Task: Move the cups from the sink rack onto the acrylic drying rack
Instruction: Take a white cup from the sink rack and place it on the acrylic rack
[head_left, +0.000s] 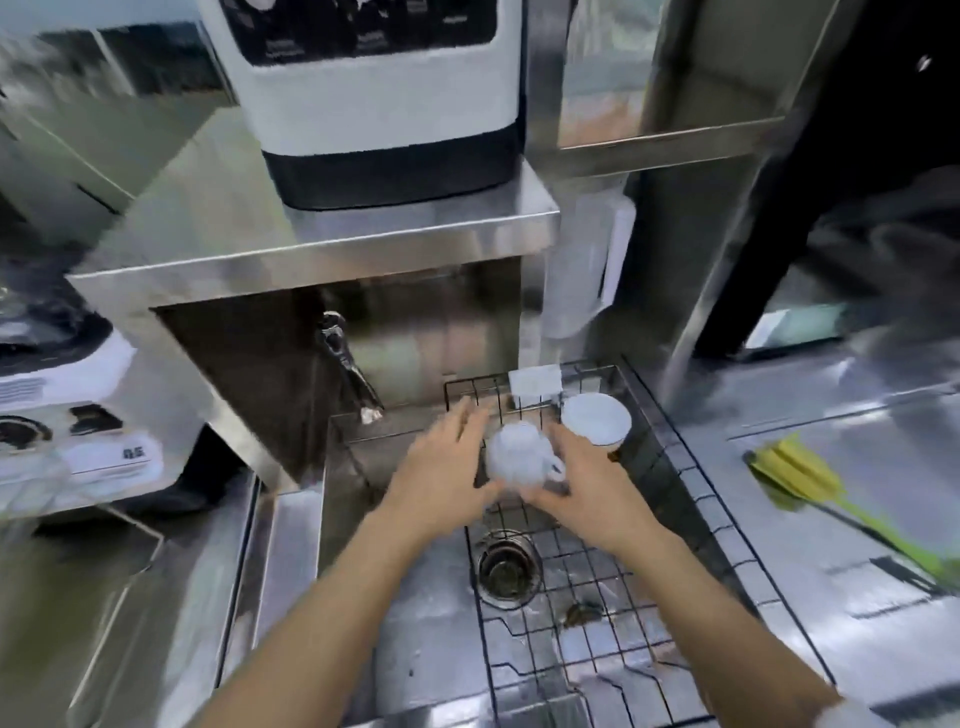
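A white handled cup (521, 456) sits upside down between my two hands, above the black wire sink rack (613, 613). My left hand (445, 467) is at its left side with fingers spread; my right hand (582, 478) cups its right and lower side. The view is blurred, so the exact contact is unclear. A second white cup (596, 419) lies tilted in the rack's far right corner, its opening facing me. No acrylic drying rack is in view.
The rack sits in a steel sink with a drain (508, 566) below my hands. A faucet (349, 364) hangs at the back left under a steel shelf (311, 254) bearing a white machine (382, 98). A green brush (831, 499) lies on the right counter.
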